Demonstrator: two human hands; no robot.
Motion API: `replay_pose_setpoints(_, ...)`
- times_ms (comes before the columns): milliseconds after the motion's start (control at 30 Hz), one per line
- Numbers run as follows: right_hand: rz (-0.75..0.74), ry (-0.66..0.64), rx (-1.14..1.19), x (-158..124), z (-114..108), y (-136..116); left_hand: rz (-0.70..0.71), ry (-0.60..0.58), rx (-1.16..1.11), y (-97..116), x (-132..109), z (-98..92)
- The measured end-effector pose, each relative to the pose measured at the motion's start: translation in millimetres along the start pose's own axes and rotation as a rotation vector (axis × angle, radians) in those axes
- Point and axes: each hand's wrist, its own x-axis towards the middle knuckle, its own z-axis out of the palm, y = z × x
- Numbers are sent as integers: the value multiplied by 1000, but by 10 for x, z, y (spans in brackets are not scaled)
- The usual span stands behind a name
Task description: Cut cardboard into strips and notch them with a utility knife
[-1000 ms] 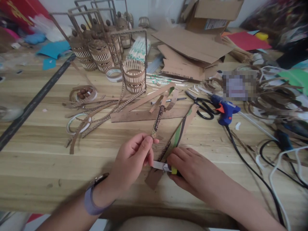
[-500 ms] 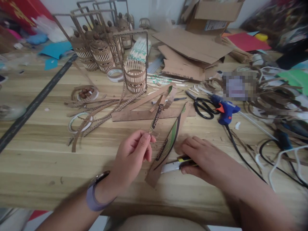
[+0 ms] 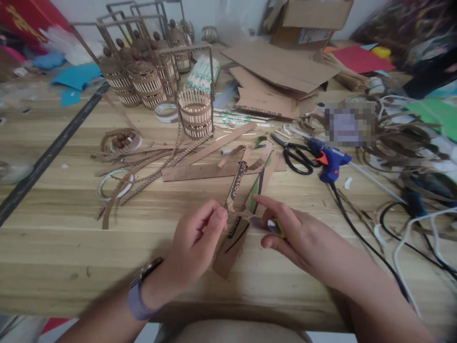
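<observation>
My left hand [image 3: 200, 233] pinches the near end of a narrow cardboard strip [image 3: 238, 180] with black print, which rises away from me and curls at its far end. A utility knife [image 3: 273, 226] with a yellow and black body sits in my right hand [image 3: 298, 233]; its blade points left, blurred, close to the strip's held end. The right index finger is stretched out over a second printed cardboard strip [image 3: 223, 259] with a green patch, lying on the table below. My right palm hides most of the knife's handle.
Black scissors [image 3: 300, 159] and a blue glue gun [image 3: 333, 164] with its cable lie to the right. A small stick basket [image 3: 195, 114] stands behind the strips. Tape rolls, loose strips and a dark metal bar [image 3: 53, 150] are on the left, cardboard sheets [image 3: 282, 66] at the back.
My right hand has lifted the knife off the lower strip and brought it up and left towards the held strip. Its index finger has stretched out. The view has shifted slightly.
</observation>
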Motion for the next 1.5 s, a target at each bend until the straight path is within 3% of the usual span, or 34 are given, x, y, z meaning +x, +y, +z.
replay_pose_setpoints(167, -129, 82, -97, 37, 71, -47, 199, -28, 117, 38, -31, -4)
replay_pose_setpoints(433, -187, 138, -96, 41, 75, -50, 278, -92, 115, 49, -32, -10)
replay_pose_setpoints(1100, -197, 110, -64, 44, 71, -69, 230, -171, 45, 28, -29, -21)
replay_pose_setpoints(1500, -139, 68, 68, 47, 97, -116, 325, -179, 97, 27, -13, -28)
